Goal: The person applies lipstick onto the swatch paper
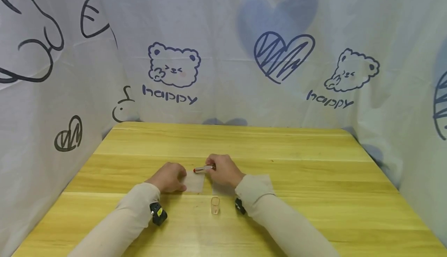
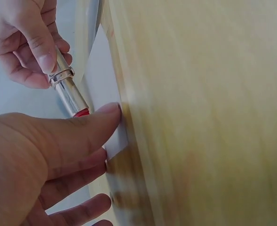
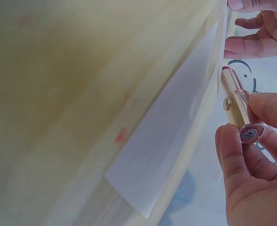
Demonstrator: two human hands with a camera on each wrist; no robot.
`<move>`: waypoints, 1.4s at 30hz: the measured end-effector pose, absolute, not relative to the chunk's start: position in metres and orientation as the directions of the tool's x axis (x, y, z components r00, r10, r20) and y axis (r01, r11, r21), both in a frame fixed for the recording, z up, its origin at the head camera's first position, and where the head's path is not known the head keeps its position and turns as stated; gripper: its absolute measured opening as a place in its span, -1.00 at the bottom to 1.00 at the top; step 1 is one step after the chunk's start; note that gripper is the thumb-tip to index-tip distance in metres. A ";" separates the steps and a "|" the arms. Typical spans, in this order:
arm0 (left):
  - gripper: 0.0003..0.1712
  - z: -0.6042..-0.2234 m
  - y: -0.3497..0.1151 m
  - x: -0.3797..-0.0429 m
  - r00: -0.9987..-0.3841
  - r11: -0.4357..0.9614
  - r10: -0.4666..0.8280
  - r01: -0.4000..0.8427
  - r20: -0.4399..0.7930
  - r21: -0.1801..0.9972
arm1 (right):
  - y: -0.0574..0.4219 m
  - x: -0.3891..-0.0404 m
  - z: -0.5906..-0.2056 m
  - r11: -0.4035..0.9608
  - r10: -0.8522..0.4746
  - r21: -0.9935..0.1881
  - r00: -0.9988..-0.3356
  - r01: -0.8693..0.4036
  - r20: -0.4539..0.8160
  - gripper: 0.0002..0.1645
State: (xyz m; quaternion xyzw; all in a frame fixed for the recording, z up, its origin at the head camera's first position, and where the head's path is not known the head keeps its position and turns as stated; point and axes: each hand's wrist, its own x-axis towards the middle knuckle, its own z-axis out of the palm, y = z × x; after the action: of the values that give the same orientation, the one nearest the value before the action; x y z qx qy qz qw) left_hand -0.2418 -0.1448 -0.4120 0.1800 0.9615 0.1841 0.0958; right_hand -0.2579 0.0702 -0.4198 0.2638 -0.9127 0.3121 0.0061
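Note:
Between thumb and fingers, my right hand pinches a lipstick with a gold tube and a red tip. That red tip points left, over a small white sheet of paper. My left hand is at this sheet's left edge. In the left wrist view its thumb lies straight across the sheet's corner and the other fingers are spread, gripping nothing. Partly under the right forearm lies a second white sheet. A small clear cap stands on the table, nearer to me than the sheets.
The wooden table has light yellow planks. White cloth walls with drawn bears and hearts close it in at the back and on both sides. Each wrist carries a black camera.

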 end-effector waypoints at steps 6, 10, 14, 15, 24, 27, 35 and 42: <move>-0.56 -0.412 -0.144 -0.242 -0.917 0.871 0.381 0.313 -0.117 0.379 | 0.067 -0.258 -0.420 0.685 -0.489 -0.525 -0.853 -0.504 0.181 -0.89; -0.56 -0.412 -0.143 -0.242 -0.917 0.869 0.384 0.317 -0.113 0.381 | 0.066 -0.256 -0.419 0.697 -0.502 -0.498 -0.847 -0.517 0.176 -0.87; -0.57 -0.413 -0.143 -0.242 -0.917 0.866 0.385 0.321 -0.101 0.383 | 0.064 -0.255 -0.418 0.711 -0.512 -0.460 -0.840 -0.532 0.180 -0.84; -0.57 -0.413 -0.143 -0.241 -0.919 0.866 0.383 0.320 -0.098 0.384 | 0.064 -0.254 -0.417 0.715 -0.512 -0.452 -0.839 -0.534 0.183 -0.84; -0.61 -0.414 -0.144 -0.238 -0.907 0.865 0.404 0.338 -0.116 0.372 | 0.061 -0.250 -0.419 0.703 -0.552 -0.398 -0.806 -0.589 0.216 -0.85; -0.63 -0.411 -0.142 -0.239 -0.902 0.860 0.418 0.354 -0.108 0.367 | 0.062 -0.251 -0.418 0.694 -0.562 -0.383 -0.791 -0.610 0.240 -0.88; -0.64 -0.409 -0.143 -0.241 -0.906 0.864 0.409 0.346 -0.108 0.365 | 0.062 -0.251 -0.413 0.690 -0.591 -0.354 -0.773 -0.632 0.228 -0.90; -0.63 -0.412 -0.144 -0.243 -0.908 0.863 0.406 0.342 -0.107 0.373 | 0.061 -0.248 -0.408 0.705 -0.601 -0.348 -0.781 -0.618 0.169 -0.90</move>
State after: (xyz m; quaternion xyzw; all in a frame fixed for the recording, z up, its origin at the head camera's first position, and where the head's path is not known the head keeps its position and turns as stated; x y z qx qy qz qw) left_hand -0.2431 -0.1439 -0.4120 0.1947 0.9607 0.1756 0.0912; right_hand -0.2483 0.0613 -0.4085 0.3301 -0.9231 0.1961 0.0213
